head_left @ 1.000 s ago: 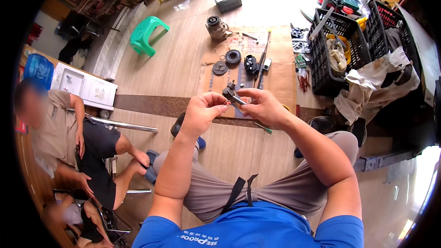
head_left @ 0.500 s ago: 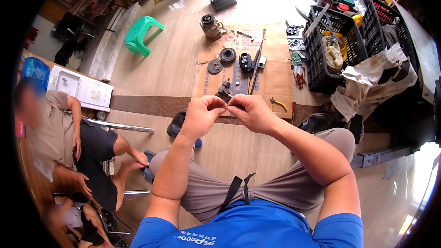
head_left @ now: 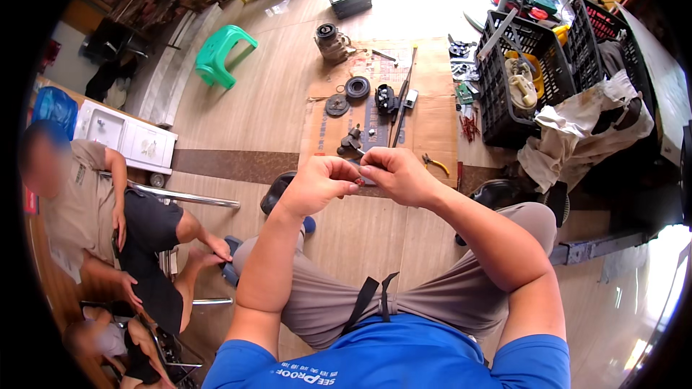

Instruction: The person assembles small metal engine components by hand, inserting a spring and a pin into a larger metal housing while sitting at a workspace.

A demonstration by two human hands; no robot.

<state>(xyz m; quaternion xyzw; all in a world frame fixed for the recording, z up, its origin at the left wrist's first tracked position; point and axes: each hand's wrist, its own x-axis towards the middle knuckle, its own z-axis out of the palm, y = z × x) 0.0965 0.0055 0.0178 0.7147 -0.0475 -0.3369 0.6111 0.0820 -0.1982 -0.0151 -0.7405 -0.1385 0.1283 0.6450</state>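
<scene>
My left hand (head_left: pixel 317 186) and my right hand (head_left: pixel 404 177) meet at the fingertips above the near edge of a cardboard sheet (head_left: pixel 432 137). Both are closed in a pinch around something tiny, with a speck of orange-red near the left fingertips; its kind is too small to tell. Just beyond the fingers lies a dark metal fitting (head_left: pixel 351 141). Farther off on the cardboard are a black pulley-like ring (head_left: pixel 357 87), a flat dark disc (head_left: pixel 336 105), a black block-shaped part (head_left: pixel 386 99) and a long thin rod (head_left: pixel 406 90). Yellow-handled pliers (head_left: pixel 437 165) rest right of my right hand.
A greasy cylindrical machine part (head_left: pixel 331 43) stands at the cardboard's far left corner. Black crates (head_left: pixel 497 112) with tools and a cloth (head_left: pixel 577 126) crowd the right. A green stool (head_left: pixel 216 57) stands far left. Two people sit at left, one person (head_left: pixel 86 187) nearest.
The fingertips have shifted slightly: my left fingers sit a little lower and an orange-red speck now shows by them. The dark fitting beyond is less covered. The parts on the cardboard stay put.
</scene>
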